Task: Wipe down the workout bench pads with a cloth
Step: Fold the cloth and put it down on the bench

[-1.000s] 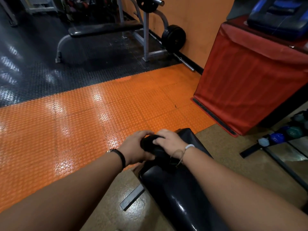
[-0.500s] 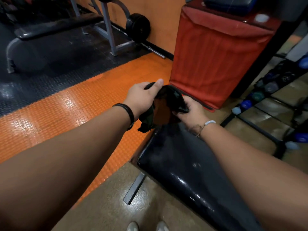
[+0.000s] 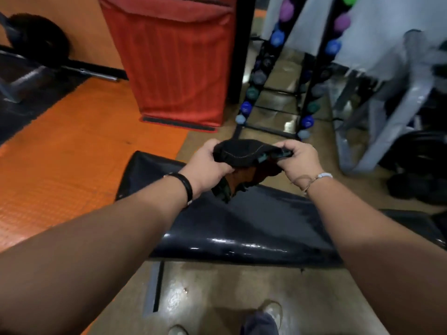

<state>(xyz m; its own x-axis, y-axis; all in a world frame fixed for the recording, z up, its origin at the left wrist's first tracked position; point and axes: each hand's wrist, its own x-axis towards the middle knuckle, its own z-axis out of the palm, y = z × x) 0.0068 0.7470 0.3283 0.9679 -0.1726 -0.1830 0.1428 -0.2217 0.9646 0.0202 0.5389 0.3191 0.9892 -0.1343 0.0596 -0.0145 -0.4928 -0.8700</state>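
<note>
Left hand [image 3: 205, 163] first: its grip is curled tight round the left edge of the cloth [image 3: 244, 152]. The dark cloth is up in the air between both hands, over the far end of the padded surface [image 3: 254, 221], and as far as I can tell it isn't touching it. Across to the right hand [image 3: 298, 158], where the grip pinches the opposite edge with the thumb on top.

My read is that the cloth is being opened or turned to a fresh face. To do it well, keep both edges taut and fold it into a flat pad, clean side out. Then lay it flat on the vinyl and sweep long, overlapping strokes end to end, not dabs with a bunched wad.

Now the murky bits. Far left, the weight plate [image 3: 38, 37] is a dark blur. Under the cloth there are reddish and greenish patches; lining or a second rag, I can't say. The right forearm [image 3: 362, 238] cuts off the surface's right end. The dumbbell rack [image 3: 268, 129] is smeared.
</note>
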